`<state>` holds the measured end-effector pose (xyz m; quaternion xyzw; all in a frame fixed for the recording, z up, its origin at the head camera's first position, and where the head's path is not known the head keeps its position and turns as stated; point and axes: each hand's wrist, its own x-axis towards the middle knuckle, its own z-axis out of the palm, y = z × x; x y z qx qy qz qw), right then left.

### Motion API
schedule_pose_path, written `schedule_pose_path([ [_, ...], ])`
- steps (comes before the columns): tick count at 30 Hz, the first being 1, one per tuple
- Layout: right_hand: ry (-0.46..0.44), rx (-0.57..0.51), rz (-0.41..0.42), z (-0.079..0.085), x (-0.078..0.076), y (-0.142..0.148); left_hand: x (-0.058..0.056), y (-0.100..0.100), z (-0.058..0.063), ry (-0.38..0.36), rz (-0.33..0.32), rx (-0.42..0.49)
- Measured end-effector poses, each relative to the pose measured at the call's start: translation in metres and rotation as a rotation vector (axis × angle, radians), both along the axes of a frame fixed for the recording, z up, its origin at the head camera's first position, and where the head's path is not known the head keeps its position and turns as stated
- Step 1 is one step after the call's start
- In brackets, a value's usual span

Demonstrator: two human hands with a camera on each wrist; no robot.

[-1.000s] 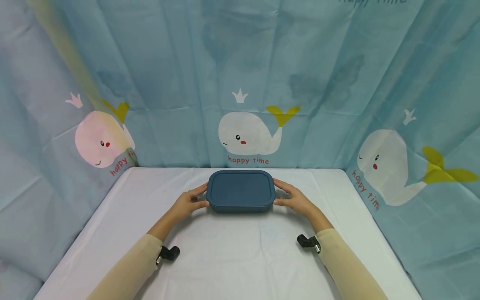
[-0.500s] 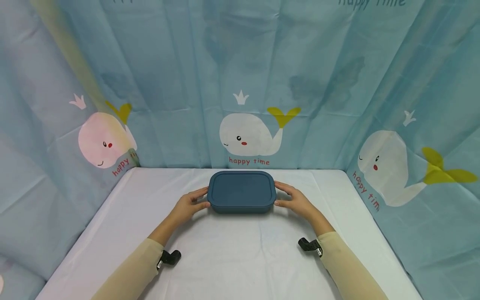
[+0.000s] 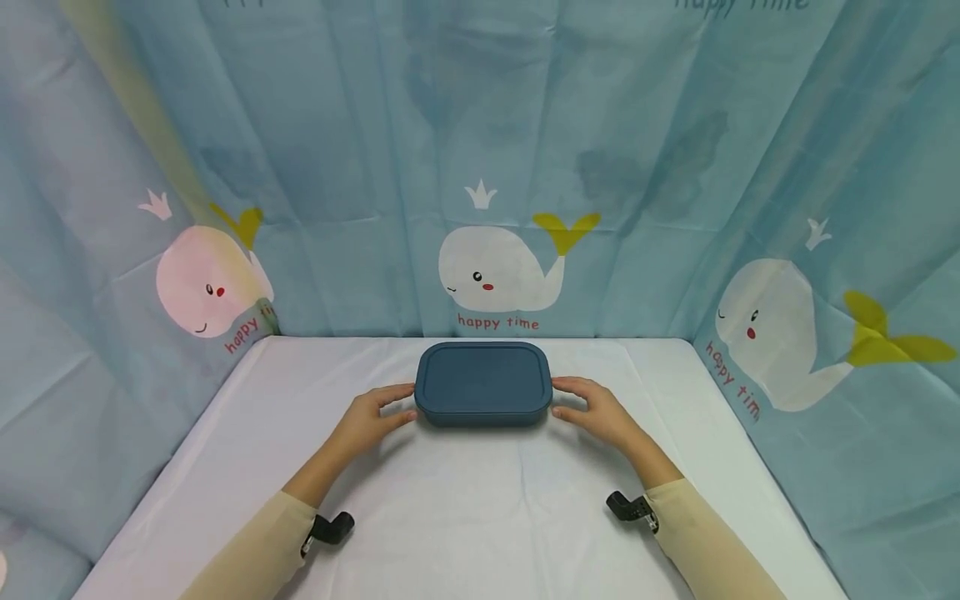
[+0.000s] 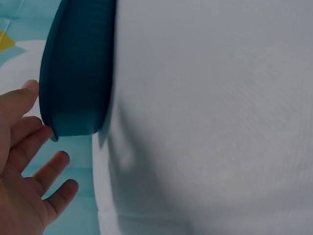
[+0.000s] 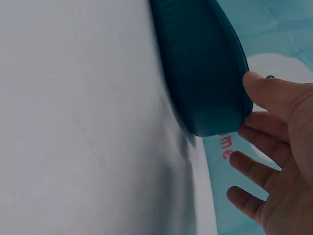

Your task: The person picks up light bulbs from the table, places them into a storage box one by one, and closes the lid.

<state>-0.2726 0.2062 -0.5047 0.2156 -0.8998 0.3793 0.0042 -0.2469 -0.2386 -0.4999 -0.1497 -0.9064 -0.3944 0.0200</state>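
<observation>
A dark blue lunch box [image 3: 483, 380] with rounded corners and a flat lid lies at the far middle of the white-covered table. My left hand [image 3: 365, 423] is at its left end, fingertips right at the lid's rim and thumb slightly off the near corner. At the opposite end my right hand [image 3: 606, 417] mirrors this, its thumb a little apart from the side. Both wrist views show the fingers spread and loosely bent beside the box's end: the left hand [image 4: 24, 161] near the lower corner, the right hand [image 5: 281, 147] likewise.
White cloth [image 3: 480, 517] covers the table. Light blue curtain [image 3: 337, 167] with printed whales encloses the back and both sides, meeting the table's far edge just behind the box. A small black camera [image 3: 333, 527] sits on the left cuff, another black camera [image 3: 628, 507] on the right.
Both hands have drawn slightly back toward the near side and outward, and their thumbs have come away from the box. The lunch box stays in place on the table.
</observation>
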Motion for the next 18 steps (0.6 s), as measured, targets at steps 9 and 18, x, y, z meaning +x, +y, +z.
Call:
schedule_pose_path([
  [9,0.167,0.122,-0.017,0.008,0.013,-0.007,0.009,0.004,0.016,0.097,0.024,-0.171],
  [18,0.469,0.389,0.003,0.014,0.020,-0.009,0.017,0.001,0.025,0.203,-0.019,-0.379],
])
